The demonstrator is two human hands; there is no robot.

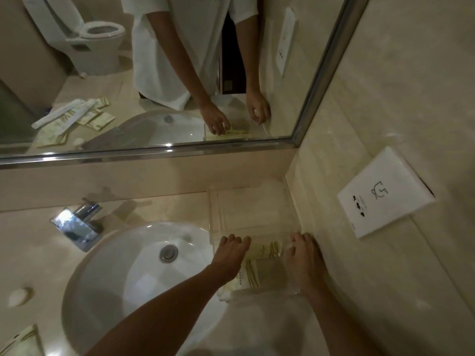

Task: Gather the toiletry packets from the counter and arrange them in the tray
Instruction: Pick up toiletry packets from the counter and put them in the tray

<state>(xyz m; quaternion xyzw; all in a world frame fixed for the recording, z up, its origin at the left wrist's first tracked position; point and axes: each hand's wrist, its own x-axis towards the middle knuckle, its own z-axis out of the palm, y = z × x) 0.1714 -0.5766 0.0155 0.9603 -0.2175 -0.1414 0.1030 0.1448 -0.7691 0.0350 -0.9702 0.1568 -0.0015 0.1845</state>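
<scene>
A clear acrylic tray point(246, 214) stands on the counter in the corner, to the right of the sink. Cream toiletry packets with green stripes point(268, 249) lie flat in its near half, and another striped packet point(257, 276) sits closer to me. My left hand point(232, 253) hovers over the tray's left side with fingers spread, fingertips touching the packets. My right hand point(303, 255) curls over the tray's right wall beside the side wall. More packets point(20, 339) lie on the counter at the bottom left, and the mirror shows a loose pile of them there.
A white round sink point(123, 278) with a chrome tap point(77, 224) fills the middle. A mirror point(154, 73) runs along the back wall. A white socket plate point(383, 199) is on the right wall. A small soap point(19, 296) lies at the left.
</scene>
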